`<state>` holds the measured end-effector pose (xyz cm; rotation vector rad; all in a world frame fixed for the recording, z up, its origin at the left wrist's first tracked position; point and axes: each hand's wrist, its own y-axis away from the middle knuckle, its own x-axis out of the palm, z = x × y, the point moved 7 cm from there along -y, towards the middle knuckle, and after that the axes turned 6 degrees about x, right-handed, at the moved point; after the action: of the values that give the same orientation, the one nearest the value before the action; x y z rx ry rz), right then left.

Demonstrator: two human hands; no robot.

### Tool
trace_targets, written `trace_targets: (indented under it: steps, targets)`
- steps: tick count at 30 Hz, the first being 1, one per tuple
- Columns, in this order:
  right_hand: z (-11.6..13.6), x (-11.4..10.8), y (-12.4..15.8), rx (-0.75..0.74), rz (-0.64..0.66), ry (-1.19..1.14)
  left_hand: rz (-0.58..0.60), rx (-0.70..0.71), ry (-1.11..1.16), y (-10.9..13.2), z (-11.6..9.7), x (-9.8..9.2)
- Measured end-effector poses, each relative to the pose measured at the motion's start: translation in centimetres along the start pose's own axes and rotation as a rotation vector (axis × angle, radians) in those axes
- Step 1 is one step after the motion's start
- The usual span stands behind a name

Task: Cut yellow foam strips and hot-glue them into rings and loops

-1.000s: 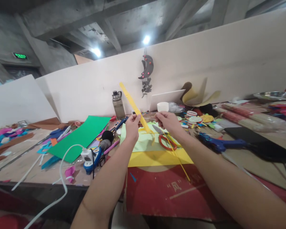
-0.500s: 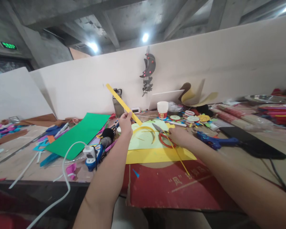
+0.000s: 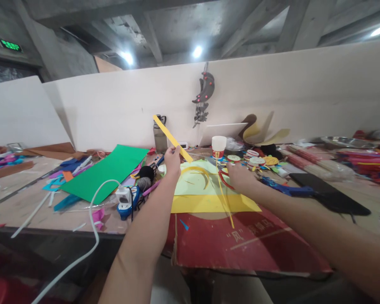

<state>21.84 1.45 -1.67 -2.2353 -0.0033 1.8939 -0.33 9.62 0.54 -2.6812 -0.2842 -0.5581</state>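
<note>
A flat yellow paper strip (image 3: 172, 137) slants up and to the left from my left hand (image 3: 172, 161), pinched between its fingertips. My right hand (image 3: 240, 175) is closed at the red-handled scissors (image 3: 225, 179) and covers part of the handles. The scissors' blades point left and away, over the pale green paper (image 3: 188, 188). A thin yellow strip (image 3: 225, 200) hangs or lies across the scissors and trails toward me. On the green paper, between my hands, rests a curved yellow paper piece (image 3: 204, 172). Yellow paper (image 3: 209, 205) lies underneath.
A red board (image 3: 240, 247) supports the papers. Left are a green sheet (image 3: 106, 173), a power socket (image 3: 126, 202) and a white cable (image 3: 96, 228). Behind stand a paper cup (image 3: 218, 147) and a bottle (image 3: 160, 139). Right lie a blue glue gun (image 3: 285, 188) and a black phone-like slab (image 3: 329, 194).
My right hand and the scissors have shifted slightly away from me, and the thin strip now hangs more steeply. My left hand still holds the yellow strip. The whole view has shifted slightly.
</note>
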Motion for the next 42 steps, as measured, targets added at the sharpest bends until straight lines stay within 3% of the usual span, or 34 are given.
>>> trace_targets:
  steps: [5,13,18,21,25,28,30,34,42]
  targets:
    - [-0.6,-3.6,0.1,0.036,-0.341,0.135,0.017,0.008,-0.035,0.2,0.2,0.2]
    - [-1.0,-5.6,-1.3,0.157,-0.503,0.090,0.059,0.016,-0.031,0.3,0.6,0.6]
    - [0.5,-6.3,-2.4,0.035,-0.411,-0.006,0.067,0.035,-0.075,0.2,0.7,0.5]
    - [1.4,-7.3,-2.8,-0.033,-0.425,-0.023,0.082,0.041,-0.064,0.2,0.7,0.5]
    - [0.4,-8.0,-4.2,-0.003,-0.412,-0.177,0.113,0.047,-0.029,0.2,0.7,0.8]
    - [-0.7,-6.3,-5.5,0.041,-0.236,-0.593,0.136,0.025,0.019,0.4,0.7,1.2]
    - [0.0,-4.1,-5.5,0.012,-0.016,-0.979,0.147,0.004,0.028,0.6,0.8,1.3]
    - [2.1,-1.9,-3.0,-0.068,0.079,-1.325,0.143,-0.020,-0.019,0.9,0.6,1.4]
    - [3.0,-0.8,0.0,-0.229,0.160,-1.366,0.164,0.046,-0.002,0.9,-1.9,1.9]
